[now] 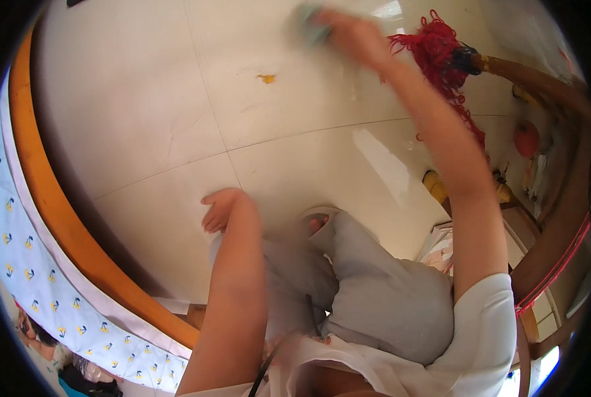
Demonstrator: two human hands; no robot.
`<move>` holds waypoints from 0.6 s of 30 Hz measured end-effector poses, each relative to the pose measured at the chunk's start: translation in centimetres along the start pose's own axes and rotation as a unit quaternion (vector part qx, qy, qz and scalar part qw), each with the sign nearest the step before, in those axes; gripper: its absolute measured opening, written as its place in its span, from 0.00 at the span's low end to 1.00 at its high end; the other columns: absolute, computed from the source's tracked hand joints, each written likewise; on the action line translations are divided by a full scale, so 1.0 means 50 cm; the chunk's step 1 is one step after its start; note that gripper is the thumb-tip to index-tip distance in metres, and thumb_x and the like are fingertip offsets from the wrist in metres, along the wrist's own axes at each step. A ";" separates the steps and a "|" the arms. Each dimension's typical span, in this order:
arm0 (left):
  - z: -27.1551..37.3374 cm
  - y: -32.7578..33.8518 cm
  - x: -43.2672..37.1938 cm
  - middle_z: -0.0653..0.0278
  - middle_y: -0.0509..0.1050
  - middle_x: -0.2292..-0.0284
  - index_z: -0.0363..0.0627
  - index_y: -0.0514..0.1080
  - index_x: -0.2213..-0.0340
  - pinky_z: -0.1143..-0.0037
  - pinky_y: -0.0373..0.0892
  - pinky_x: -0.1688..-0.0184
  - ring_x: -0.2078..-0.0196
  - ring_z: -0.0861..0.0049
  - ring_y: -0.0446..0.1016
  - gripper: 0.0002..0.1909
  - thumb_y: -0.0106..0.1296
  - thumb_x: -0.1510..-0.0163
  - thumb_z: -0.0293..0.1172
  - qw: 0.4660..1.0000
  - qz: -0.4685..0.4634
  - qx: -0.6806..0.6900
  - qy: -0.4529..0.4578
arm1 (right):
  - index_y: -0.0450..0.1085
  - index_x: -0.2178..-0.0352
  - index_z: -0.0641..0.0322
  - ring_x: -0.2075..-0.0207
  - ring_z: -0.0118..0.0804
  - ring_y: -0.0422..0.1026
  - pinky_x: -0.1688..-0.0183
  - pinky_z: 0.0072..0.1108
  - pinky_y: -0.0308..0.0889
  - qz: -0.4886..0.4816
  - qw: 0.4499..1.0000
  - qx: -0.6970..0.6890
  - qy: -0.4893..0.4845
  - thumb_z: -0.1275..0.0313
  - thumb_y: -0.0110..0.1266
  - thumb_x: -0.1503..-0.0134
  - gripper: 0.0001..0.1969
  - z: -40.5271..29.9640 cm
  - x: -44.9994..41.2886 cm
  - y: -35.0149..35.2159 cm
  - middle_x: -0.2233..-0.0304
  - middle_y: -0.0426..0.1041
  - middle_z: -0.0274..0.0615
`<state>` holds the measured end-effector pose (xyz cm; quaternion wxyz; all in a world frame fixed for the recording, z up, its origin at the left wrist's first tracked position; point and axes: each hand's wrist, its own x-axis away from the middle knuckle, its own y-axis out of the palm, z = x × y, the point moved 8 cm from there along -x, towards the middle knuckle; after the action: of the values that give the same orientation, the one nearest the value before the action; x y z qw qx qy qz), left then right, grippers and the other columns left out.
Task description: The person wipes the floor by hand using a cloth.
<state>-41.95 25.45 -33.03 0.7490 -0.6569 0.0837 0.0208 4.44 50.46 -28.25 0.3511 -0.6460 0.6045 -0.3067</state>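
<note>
My right hand (pixel 347 37), blurred, reaches far out over the tiled floor (pixel 285 134) and holds a greenish cloth (pixel 314 25) against it. Short of the cloth, a small orange-yellow scrap or smear (pixel 267 78) lies on the tiles. My left hand (pixel 221 211) is near my knee, its fingers bent and somewhat apart with nothing in them; whether it rests on the floor or the knee I cannot tell. To the right of my right hand lies a mop head of red yarn (pixel 437 54), bound in dark material to a wooden handle (pixel 519 69).
Along the left runs a bed's orange wooden edge (pixel 59 198) with a blue patterned sheet (pixel 27 248). At the right are a brown wooden frame (pixel 548 248) with pink cord, yellow-tipped furniture legs (pixel 435 186) and a red round object (pixel 527 139). Another person (pixel 40 337) is at the lower left.
</note>
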 end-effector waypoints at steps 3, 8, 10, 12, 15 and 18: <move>-0.003 0.005 -0.013 0.46 0.44 0.36 0.31 0.44 0.39 0.61 0.40 0.34 0.33 0.58 0.42 0.41 0.29 0.40 0.57 1.000 -0.013 0.009 -0.002 | 0.72 0.58 0.49 0.45 0.39 0.67 0.47 0.26 0.67 -0.069 0.976 -0.037 -0.203 0.77 0.53 0.50 0.17 -0.209 0.123 0.079 0.50 0.71 0.32; -0.002 0.008 -0.012 0.45 0.45 0.37 0.31 0.45 0.39 0.61 0.40 0.34 0.33 0.58 0.42 0.41 0.30 0.40 0.56 1.000 -0.028 0.013 0.000 | 0.72 0.55 0.53 0.48 0.35 0.70 0.48 0.24 0.67 0.025 0.975 -0.200 -0.090 0.83 0.49 0.50 0.20 -0.148 0.112 0.006 0.52 0.73 0.39; -0.004 0.015 -0.015 0.45 0.45 0.37 0.31 0.45 0.39 0.61 0.40 0.34 0.33 0.58 0.42 0.41 0.30 0.40 0.56 1.000 -0.028 0.015 0.000 | 0.70 0.52 0.56 0.62 0.24 0.72 0.59 0.17 0.67 0.186 0.965 -0.183 0.010 0.83 0.43 0.46 0.20 -0.026 0.069 -0.096 0.61 0.75 0.36; -0.003 0.026 -0.015 0.45 0.45 0.37 0.31 0.45 0.39 0.61 0.41 0.34 0.33 0.58 0.42 0.41 0.30 0.40 0.56 0.999 -0.032 0.018 0.002 | 0.70 0.54 0.59 0.63 0.44 0.75 0.59 0.28 0.69 0.212 0.937 -0.187 0.205 0.77 0.45 0.45 0.17 0.148 0.047 -0.156 0.64 0.76 0.46; -0.002 0.030 -0.001 0.45 0.45 0.37 0.31 0.45 0.39 0.60 0.41 0.34 0.33 0.58 0.43 0.41 0.30 0.40 0.56 0.999 -0.039 0.019 0.005 | 0.68 0.52 0.70 0.56 0.35 0.70 0.52 0.21 0.63 0.278 0.918 -0.203 0.198 0.78 0.42 0.44 0.18 0.207 0.049 -0.203 0.58 0.75 0.45; 0.011 0.012 0.002 0.45 0.45 0.37 0.31 0.45 0.39 0.60 0.41 0.34 0.33 0.58 0.43 0.41 0.30 0.40 0.56 0.999 -0.043 0.019 0.009 | 0.73 0.59 0.61 0.75 0.19 0.66 0.71 0.15 0.65 0.034 0.957 -0.164 0.237 0.78 0.41 0.43 0.14 0.165 0.107 -0.091 0.72 0.71 0.29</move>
<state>-41.87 26.07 -33.56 0.7605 -0.6460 0.0630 -0.0189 14.23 45.89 -29.32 0.0974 -0.5828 0.7338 -0.3352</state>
